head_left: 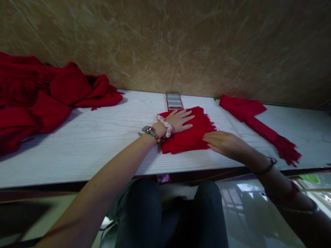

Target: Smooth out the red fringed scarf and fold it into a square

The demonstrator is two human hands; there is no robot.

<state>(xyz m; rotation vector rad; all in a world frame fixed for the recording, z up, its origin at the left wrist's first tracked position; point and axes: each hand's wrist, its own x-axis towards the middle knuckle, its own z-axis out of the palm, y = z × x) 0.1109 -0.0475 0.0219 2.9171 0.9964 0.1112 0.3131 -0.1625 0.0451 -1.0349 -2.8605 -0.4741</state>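
Observation:
A folded red scarf with a fringed right edge lies on the white wood-grain table in front of me. My left hand rests palm down on its upper part, fingers spread. At the lower right corner my right hand touches the fringe, its fingers stretched out and close together. Part of the fringe is hidden beneath those fingers. Just behind the scarf is a phone with its screen lit.
Loose red scarves are heaped on the table's left side. Another red scarf lies bent on the right, fringe toward me. A brown marbled wall stands behind the white table. My knees are under the front edge.

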